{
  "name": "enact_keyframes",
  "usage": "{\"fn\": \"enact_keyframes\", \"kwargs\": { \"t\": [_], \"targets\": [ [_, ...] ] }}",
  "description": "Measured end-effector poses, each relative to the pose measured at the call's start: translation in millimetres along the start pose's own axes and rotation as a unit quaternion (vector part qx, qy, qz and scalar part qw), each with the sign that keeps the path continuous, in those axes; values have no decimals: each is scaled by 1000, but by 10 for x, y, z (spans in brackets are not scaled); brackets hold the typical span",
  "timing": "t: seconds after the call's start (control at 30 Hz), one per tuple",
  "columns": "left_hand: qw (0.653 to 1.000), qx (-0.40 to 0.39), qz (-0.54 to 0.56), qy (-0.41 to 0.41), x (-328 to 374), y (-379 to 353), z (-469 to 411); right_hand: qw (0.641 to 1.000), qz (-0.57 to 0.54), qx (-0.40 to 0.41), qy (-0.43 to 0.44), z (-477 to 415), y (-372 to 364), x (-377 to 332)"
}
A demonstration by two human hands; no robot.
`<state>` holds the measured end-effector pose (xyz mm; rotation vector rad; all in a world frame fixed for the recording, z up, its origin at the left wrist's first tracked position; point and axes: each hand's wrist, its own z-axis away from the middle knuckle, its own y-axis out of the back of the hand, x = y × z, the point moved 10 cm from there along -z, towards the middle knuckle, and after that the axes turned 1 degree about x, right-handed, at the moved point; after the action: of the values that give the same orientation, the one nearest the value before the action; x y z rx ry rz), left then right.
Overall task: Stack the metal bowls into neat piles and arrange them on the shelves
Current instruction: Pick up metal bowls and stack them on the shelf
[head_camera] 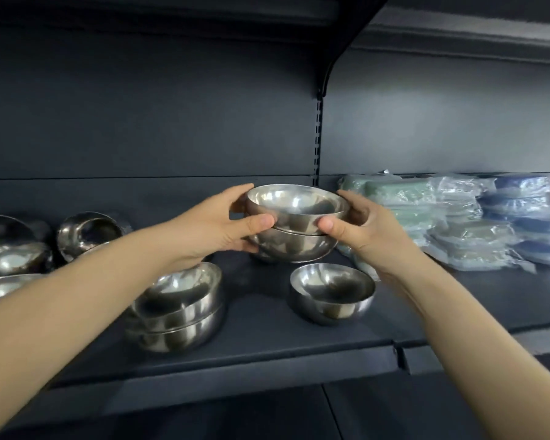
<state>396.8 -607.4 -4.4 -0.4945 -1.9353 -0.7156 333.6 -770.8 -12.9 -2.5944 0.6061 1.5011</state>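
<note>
A dark, matte shelf [299,350] runs across the view under a plain dark back panel, with a slotted upright [317,138] and a curved bracket carrying another shelf above. On the right half of the shelf sit piles of plastic-wrapped packs [458,223], green nearer the middle and blue toward the edge. They are no part of my job.

The work looks to me about halfway. In the middle I have a nested pair of metal bowls [294,223] between both hands. The left hand [223,223] and the right hand [365,230] each curl round a side, with the fingers [238,190] on the far rim and the thumbs pressed against the near wall where the two bowls meet. The top bowl sits a little crooked in the lower one. I cannot tell whether the pair rests on the shelf or hangs just above it.

In front and to the left stands a finished-looking pile of bowls [178,312], roughly three deep, partly hidden by the left forearm. A single bowl [331,293] stands upright on its own, just in front of the held pair.

What is left, as I judge it:
- the single bowl needs a pile
- a bowl on its side [89,233] lies farther left
- several tilted bowls [10,249] are heaped at the left edge

All of these need nesting and lining up.
</note>
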Motion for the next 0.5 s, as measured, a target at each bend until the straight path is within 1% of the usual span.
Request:
{"fn": "enact_keyframes", "kwargs": {
  "t": [0.13, 0.2, 0.3, 0.4, 0.5],
  "targets": [
    [999, 30, -5, 12, -77, -264, 21, 1000, 0, 0, -21, 127, 217, 141],
    [998, 59, -23, 13, -175, -297, 3, 999, 7, -11, -33, 155, 259, 208],
    [994, 90, -57, 21, -308, -312, -9, 998, 36, -5, -45, 155, 320, 300],
    [993, 94, -58, 34, -475, -404, -40, 997, 58, 3, -54, 177, 403, 376],
    [992, 101, -68, 36, -618, -507, -14, 994, 66, -22, -80, 240, 402, 519]
  ]
}}
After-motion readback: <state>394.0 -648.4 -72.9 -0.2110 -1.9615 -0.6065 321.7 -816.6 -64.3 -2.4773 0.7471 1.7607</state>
